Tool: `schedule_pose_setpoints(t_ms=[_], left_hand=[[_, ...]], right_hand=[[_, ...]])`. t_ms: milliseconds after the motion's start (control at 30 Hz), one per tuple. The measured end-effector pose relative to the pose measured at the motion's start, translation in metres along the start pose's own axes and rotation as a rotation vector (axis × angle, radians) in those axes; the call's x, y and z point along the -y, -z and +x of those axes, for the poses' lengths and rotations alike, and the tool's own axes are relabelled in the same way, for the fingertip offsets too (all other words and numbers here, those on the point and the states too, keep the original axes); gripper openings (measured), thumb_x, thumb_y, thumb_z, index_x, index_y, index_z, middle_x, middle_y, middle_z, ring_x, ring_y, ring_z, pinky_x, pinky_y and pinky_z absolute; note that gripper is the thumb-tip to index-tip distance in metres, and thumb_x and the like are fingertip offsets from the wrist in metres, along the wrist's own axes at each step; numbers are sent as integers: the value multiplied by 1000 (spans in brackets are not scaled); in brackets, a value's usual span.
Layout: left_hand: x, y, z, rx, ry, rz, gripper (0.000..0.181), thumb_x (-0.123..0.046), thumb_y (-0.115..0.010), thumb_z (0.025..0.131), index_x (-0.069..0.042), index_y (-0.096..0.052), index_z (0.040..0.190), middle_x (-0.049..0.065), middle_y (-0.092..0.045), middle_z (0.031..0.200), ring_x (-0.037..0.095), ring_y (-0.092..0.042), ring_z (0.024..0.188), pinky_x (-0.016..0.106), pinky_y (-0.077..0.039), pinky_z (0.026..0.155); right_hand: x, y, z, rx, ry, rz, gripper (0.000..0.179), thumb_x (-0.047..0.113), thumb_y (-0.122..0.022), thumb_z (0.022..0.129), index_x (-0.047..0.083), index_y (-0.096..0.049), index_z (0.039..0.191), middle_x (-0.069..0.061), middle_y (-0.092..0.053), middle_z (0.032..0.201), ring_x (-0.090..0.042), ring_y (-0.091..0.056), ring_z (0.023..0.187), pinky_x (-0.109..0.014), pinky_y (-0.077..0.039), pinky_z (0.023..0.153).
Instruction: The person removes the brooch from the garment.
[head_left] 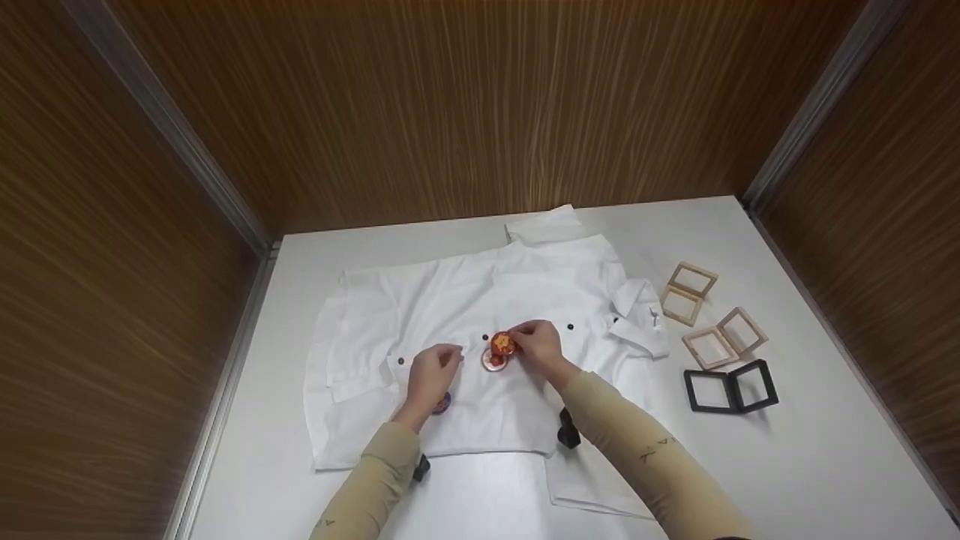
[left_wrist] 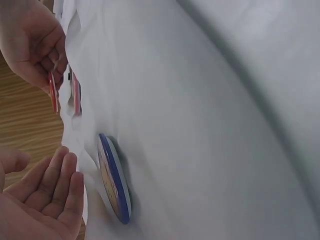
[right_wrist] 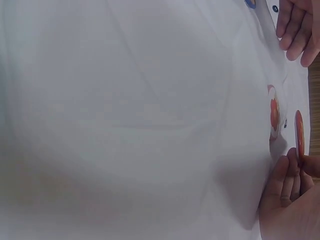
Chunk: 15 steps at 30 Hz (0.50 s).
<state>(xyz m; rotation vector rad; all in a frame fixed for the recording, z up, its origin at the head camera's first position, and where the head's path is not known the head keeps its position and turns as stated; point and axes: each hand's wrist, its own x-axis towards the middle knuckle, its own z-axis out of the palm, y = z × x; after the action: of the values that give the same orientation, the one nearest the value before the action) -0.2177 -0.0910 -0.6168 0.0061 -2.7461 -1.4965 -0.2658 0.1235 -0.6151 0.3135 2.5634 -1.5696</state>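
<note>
A white shirt (head_left: 457, 300) with dark buttons lies spread over the table. My right hand (head_left: 541, 346) pinches a round red pin badge (head_left: 503, 343) with a yellow-orange design by its edge; the right wrist view shows the badge (right_wrist: 299, 131) edge-on between thumb and fingers. Just below it, a white-rimmed badge (head_left: 493, 362) with a red picture lies on the shirt. My left hand (head_left: 431, 375) is above the shirt, left of these badges, its fingers loosely bent around nothing. Beside that hand a blue-rimmed badge (left_wrist: 114, 180) rests on the cloth, partly hidden by the wrist in the head view.
To the right stand two light wooden hinged frames (head_left: 681, 305) (head_left: 711, 347) and a black hinged frame (head_left: 711, 391), all unfolded. A folded white cloth part (head_left: 592, 480) extends toward the front edge. Wood-grain panels (head_left: 480, 112) enclose the table at the back and sides.
</note>
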Motion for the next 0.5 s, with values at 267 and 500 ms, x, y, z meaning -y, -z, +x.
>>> schedule_pose_setpoints(t_ms=[267, 500], left_hand=[[-2, -10, 1, 12, 2, -14, 21, -15, -66, 104, -2, -79, 114, 10, -81, 102, 26, -76, 100, 43, -61, 95], [-6, -16, 1, 19, 3, -36, 21, -15, -66, 104, -2, -79, 113, 10, -81, 100, 27, -75, 99, 44, -61, 95]], right_hand=[[-6, 10, 3, 1, -59, 24, 19, 10, -68, 100, -4, -78, 108, -18, -77, 108, -23, -70, 98, -23, -55, 78], [-11, 18, 6, -17, -49, 2, 21, 11, -67, 101, -5, -78, 109, -20, -78, 111, -26, -71, 101, -25, -56, 80]])
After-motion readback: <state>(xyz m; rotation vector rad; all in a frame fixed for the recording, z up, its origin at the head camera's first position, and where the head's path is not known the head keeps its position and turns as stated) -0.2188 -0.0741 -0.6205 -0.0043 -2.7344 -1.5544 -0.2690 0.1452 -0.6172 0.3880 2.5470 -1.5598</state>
